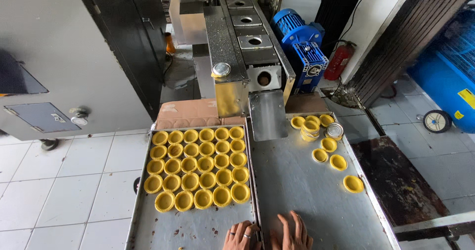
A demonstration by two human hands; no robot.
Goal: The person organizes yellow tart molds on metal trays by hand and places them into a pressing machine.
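Bare steel lies under both hands: the left hand (242,236) rests knuckles-up on the near rim of the left metal baking tray (193,227), fingers curled and holding nothing, a ring showing; the right hand (295,235) lies flat, fingers spread, on the grey metal table (297,180) just beside it. The yellow pastry shells in rows (198,168) sit beyond the left hand, with a bare strip of tray between. Loose yellow shells (326,143) scatter well beyond the right hand, near the steel chute (267,114), open table between.
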